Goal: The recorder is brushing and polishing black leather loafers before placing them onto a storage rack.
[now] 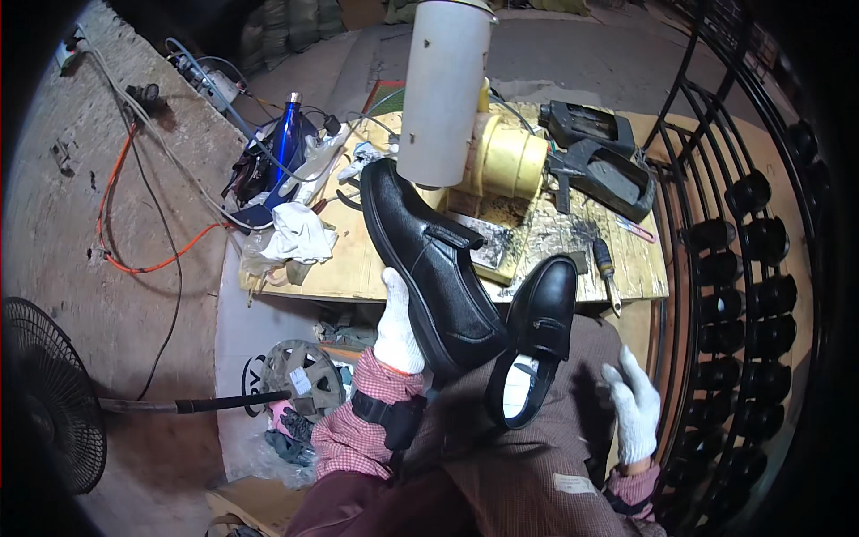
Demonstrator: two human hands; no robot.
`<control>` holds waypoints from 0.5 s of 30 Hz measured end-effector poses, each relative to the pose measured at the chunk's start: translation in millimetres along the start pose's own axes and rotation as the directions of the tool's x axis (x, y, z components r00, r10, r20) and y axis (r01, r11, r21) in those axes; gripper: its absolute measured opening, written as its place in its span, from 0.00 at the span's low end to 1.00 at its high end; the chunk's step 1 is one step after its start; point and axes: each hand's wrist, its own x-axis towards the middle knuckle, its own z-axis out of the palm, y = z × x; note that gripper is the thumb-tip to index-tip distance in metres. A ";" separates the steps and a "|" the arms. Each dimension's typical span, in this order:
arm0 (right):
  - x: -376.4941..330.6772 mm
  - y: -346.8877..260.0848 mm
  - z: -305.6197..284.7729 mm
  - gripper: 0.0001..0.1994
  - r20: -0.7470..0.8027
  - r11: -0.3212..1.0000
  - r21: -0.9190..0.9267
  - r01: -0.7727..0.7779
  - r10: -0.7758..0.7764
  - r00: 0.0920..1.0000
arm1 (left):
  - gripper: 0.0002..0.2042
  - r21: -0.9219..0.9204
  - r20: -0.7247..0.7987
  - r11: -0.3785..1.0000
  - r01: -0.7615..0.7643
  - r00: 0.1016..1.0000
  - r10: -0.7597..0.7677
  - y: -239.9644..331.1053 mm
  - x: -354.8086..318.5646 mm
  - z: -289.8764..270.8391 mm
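Note:
My left hand [396, 327], in a white knit glove, grips a black leather slip-on shoe [416, 242] along the side of its sole. The shoe is raised and tilted, toe up and away from me, and its upper hides part of my fingers. A second black loafer [548, 300] rests on my brown-clad lap [573, 394], its light insole showing through the opening. Over at the right, my right hand [633, 407], also in a white glove, is apart from both shoes with its fingers spread and nothing in them.
Ahead stands a stained workbench [353, 282] with a white cylinder [443, 98], a yellow machine part [510, 157], black housings [608, 179], a dark-handled tool [606, 264], a white cloth [300, 234] and a blue bottle [284, 143]. A rack of black shoes [720, 268] is at right, a fan [49, 403] at left.

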 end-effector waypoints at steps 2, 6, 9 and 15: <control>-8.7 9.6 -5.4 0.29 -0.047 1.000 -0.007 -0.027 0.026 0.999 | 0.42 0.050 -0.031 0.998 -0.031 0.999 0.033 10.0 8.9 -0.4; -15.2 19.1 -5.1 0.28 -0.086 0.992 -0.042 -0.118 0.114 0.990 | 0.40 0.094 -0.089 0.990 -0.108 0.989 0.116 23.8 21.8 -6.8; -7.8 19.5 -1.4 0.28 -0.056 0.993 -0.055 -0.101 0.098 0.994 | 0.40 0.078 -0.094 0.985 -0.152 0.983 0.159 30.6 23.5 -12.2; 11.9 14.9 8.9 0.28 0.073 0.992 -0.095 0.078 -0.071 0.995 | 0.42 -0.084 0.033 0.982 -0.167 0.985 0.170 25.0 5.6 -25.0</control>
